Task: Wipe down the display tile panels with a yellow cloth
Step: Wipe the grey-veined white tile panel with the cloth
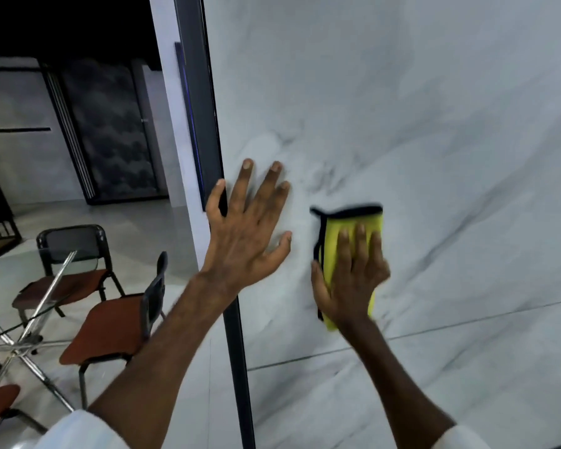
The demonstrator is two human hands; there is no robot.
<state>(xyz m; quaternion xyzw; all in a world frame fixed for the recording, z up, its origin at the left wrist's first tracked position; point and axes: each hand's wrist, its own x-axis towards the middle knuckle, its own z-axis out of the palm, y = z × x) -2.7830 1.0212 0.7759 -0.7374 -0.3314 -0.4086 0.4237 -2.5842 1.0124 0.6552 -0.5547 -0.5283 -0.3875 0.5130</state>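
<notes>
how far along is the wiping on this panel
Done: nothing shows which areas are wiped. In hand: the right hand presses the yellow cloth flat on the marble-look tile panel; the left hand braces beside its dark edge strip. Left: likely the wide area above and right.

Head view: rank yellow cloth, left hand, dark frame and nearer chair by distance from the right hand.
1. yellow cloth, pressed under the right hand.
2. left hand, just left, on the tile panel.
3. dark frame, panel's left edge.
4. nearer chair, lower left, on floor.
</notes>
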